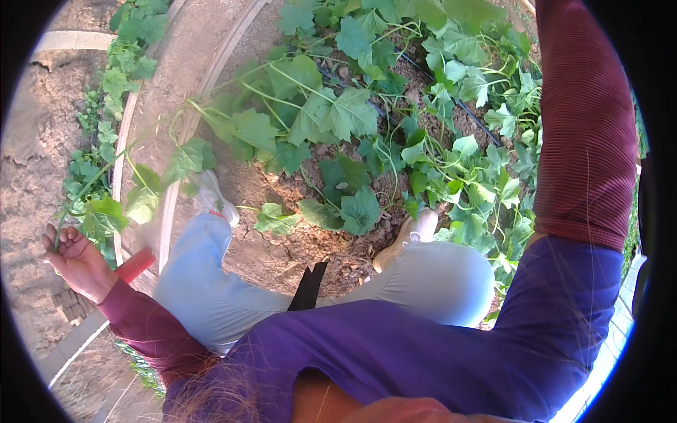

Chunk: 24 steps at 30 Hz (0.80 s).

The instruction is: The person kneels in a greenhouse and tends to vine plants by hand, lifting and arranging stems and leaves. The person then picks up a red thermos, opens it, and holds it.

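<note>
At the left, my left hand [79,261] pinches the thin green stem of a leafy vine [106,168] between thumb and finger, palm turned up. The vine runs from the hand up and right across the path, with broad lobed leaves along it. Larger vine leaves [351,113] spread over the soil in front of me. My right hand is out of view; the right arm, in a ribbed maroon sleeve [584,127], reaches past the top right edge. A red bar-like object [136,265], its kind unclear, lies by my left wrist.
Black drip irrigation tubing [476,120] runs under the leaves at the right. Pale curved strips [182,137] edge the dirt path at the left, beside another row of plants [87,169]. My two shoes [415,227] rest on the soil close to the vines.
</note>
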Tool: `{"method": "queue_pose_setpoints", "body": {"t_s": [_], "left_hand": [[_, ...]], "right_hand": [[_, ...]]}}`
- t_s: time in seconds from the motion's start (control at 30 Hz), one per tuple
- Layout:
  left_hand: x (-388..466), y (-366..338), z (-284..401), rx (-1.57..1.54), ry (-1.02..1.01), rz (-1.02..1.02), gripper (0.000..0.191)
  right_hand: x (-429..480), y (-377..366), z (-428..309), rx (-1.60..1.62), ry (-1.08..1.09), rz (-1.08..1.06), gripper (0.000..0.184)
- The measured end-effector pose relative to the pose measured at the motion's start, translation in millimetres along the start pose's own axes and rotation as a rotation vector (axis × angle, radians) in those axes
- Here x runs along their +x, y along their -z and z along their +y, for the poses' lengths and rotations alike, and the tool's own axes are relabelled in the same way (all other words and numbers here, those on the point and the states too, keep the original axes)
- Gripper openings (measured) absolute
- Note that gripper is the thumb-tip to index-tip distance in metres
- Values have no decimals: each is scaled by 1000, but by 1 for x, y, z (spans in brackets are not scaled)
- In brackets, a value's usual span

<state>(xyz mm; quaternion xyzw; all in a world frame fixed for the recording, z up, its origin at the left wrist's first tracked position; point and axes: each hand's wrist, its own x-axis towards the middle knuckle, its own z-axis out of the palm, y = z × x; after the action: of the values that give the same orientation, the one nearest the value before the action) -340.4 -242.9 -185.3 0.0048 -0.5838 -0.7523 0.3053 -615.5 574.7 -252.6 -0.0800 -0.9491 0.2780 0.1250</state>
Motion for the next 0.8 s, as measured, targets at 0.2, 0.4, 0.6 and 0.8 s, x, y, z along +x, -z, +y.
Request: {"method": "queue_pose_setpoints", "body": {"t_s": [0.2, 0.4, 0.6, 0.8], "left_hand": [[29, 59, -22, 32, 208, 89, 44], [65, 232, -39, 8, 599, 140, 57], [-29, 175, -70, 678, 1419, 315, 66], [-15, 113, -85, 1166, 1254, -130, 54]], "right_hand": [[-65, -11, 66, -20, -112, -449, 16], [-218, -72, 149, 431, -677, -1069, 11], [-407, -93, 117, 123, -426, -1019, 19], [-496, -118, 76, -279, -225, -923, 22]]}}
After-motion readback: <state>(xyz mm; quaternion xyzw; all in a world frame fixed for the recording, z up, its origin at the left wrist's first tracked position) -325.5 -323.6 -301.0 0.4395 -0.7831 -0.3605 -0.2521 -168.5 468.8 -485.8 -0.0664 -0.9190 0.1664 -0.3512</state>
